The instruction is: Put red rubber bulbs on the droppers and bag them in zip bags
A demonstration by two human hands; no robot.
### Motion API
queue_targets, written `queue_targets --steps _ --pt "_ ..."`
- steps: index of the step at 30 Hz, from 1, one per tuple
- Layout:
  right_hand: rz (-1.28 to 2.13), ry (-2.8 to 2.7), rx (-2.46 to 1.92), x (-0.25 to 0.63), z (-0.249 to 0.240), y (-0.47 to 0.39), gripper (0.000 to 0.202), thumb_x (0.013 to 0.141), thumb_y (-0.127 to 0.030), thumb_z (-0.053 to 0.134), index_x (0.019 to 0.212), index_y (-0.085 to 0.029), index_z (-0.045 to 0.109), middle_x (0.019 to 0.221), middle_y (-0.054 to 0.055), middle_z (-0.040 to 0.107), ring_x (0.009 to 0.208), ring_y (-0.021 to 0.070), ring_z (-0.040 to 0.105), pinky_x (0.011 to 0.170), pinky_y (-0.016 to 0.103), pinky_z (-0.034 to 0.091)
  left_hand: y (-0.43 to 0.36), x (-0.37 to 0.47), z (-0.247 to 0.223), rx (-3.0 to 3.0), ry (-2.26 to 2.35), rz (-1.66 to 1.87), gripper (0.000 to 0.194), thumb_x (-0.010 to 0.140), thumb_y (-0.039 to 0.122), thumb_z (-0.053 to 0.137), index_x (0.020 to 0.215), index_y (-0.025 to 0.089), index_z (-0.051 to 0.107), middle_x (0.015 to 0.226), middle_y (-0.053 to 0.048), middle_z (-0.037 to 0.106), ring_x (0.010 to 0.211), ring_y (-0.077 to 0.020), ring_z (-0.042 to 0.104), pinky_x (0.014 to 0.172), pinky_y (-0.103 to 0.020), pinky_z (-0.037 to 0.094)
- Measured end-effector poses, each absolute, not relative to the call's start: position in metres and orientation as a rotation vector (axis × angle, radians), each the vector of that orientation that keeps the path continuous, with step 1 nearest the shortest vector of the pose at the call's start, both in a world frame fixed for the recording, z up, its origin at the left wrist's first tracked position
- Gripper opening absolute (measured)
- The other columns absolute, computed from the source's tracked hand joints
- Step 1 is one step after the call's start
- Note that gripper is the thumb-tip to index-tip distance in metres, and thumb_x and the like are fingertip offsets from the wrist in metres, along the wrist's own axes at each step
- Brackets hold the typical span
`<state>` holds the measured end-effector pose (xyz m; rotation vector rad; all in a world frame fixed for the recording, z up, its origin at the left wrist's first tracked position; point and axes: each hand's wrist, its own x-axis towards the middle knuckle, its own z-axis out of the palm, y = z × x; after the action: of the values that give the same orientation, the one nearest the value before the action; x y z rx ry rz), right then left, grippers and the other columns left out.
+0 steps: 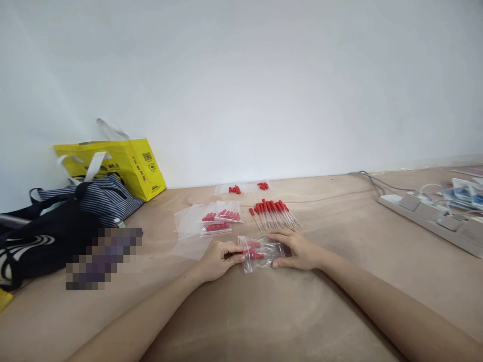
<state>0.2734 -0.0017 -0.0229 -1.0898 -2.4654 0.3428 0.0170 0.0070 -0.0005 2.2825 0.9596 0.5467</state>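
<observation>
My left hand (222, 260) pinches the left edge of a clear plastic zip bag (269, 251) between thumb and fingers. A few red rubber-bulbed pieces show inside the bag near that edge. At the bag's other end, my right hand (298, 250) curves around it, thumb at the near side and fingers at the far side. Just beyond the bag lies a fan of glass droppers (273, 211) with red bulbs pointing away from me. Flat zip bags (188, 221) overlap to the left, several red bulbs showing in them.
Farther back, more red bulbs (234, 189) lie on clear plastic by the wall. A white power strip (426, 218) with plugs and cables sits at right. At left are a yellow bag (147, 171), a striped bag (109, 198) and a black bag (53, 236).
</observation>
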Motion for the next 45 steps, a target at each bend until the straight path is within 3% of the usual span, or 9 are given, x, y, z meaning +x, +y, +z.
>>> queue_targets --steps 4,11,20,28,32,37,41,45 --pt "0.38 -2.43 -1.054 0.273 -0.027 0.0 0.063 0.074 -0.053 0.052 0.124 -0.016 0.041 0.123 0.013 0.045 0.112 0.025 0.043 0.091 0.04 0.036 0.01 0.017 -0.007 2.201 0.947 0.584 0.028 0.074 0.034 0.057 0.099 0.025 0.064 0.096 -0.002 0.068 0.084 -0.0193 0.061 0.076 -0.028 0.045" --pt "0.358 -2.422 -1.07 0.27 -0.021 -0.006 0.069 0.066 -0.056 0.059 0.122 -0.019 0.044 0.121 0.012 0.048 0.111 0.027 0.043 0.092 0.044 0.034 0.01 0.019 -0.005 2.242 0.982 0.601 0.026 0.081 0.031 0.047 0.098 0.024 0.065 0.092 0.0 0.068 0.082 -0.0178 0.06 0.075 -0.028 0.044" --pt "0.382 -2.397 -0.97 0.257 -0.027 -0.009 0.068 0.065 -0.053 0.062 0.12 -0.016 0.047 0.121 0.014 0.047 0.111 0.0255 0.043 0.092 0.04 0.036 0.01 0.027 -0.018 2.094 1.228 0.716 0.031 0.068 0.035 0.061 0.091 0.015 0.063 0.07 -0.001 0.064 0.057 -0.0115 0.055 0.053 -0.02 0.042" --pt "0.36 -2.422 -0.968 0.256 -0.023 -0.011 0.065 0.065 -0.055 0.061 0.118 -0.02 0.049 0.118 0.011 0.049 0.11 0.0257 0.043 0.091 0.042 0.033 0.012 0.022 -0.011 2.4 1.062 0.63 0.026 0.083 0.027 0.042 0.086 0.021 0.067 0.076 0.0 0.063 0.072 -0.0137 0.055 0.066 -0.022 0.04" --pt "0.382 -2.388 -0.944 0.255 -0.025 -0.011 0.058 0.068 -0.053 0.059 0.116 -0.021 0.051 0.119 0.012 0.047 0.111 0.026 0.042 0.091 0.043 0.033 0.011 0.026 -0.012 2.354 1.216 0.617 0.026 0.08 0.032 0.045 0.088 0.019 0.066 0.073 0.0 0.063 0.063 -0.0126 0.053 0.057 -0.021 0.038" --pt "0.428 -2.308 -0.895 0.253 -0.029 -0.01 0.053 0.07 -0.048 0.06 0.115 -0.021 0.051 0.115 0.01 0.049 0.107 0.0239 0.046 0.089 0.04 0.037 0.002 0.037 -0.009 2.444 1.392 0.627 0.028 0.082 0.028 0.04 0.075 0.017 0.064 0.063 0.0 0.058 0.058 -0.0125 0.05 0.055 -0.022 0.036" --pt "0.337 -2.262 -0.946 0.25 -0.029 -0.01 0.056 0.067 -0.045 0.064 0.115 -0.021 0.049 0.114 0.01 0.051 0.104 0.0239 0.047 0.088 0.041 0.037 -0.004 0.038 -0.009 2.403 1.415 0.808 0.015 0.075 0.026 0.052 0.085 0.018 0.061 0.074 -0.001 0.057 0.068 -0.014 0.052 0.061 -0.024 0.04" --pt "0.296 -2.225 -0.985 0.25 -0.029 -0.01 0.058 0.062 -0.046 0.066 0.111 -0.019 0.049 0.113 0.011 0.05 0.103 0.024 0.047 0.087 0.04 0.037 -0.005 0.034 -0.009 2.442 1.328 0.778 0.01 0.063 0.025 0.067 0.062 0.017 0.06 0.077 -0.001 0.056 0.077 -0.0162 0.052 0.07 -0.027 0.041"
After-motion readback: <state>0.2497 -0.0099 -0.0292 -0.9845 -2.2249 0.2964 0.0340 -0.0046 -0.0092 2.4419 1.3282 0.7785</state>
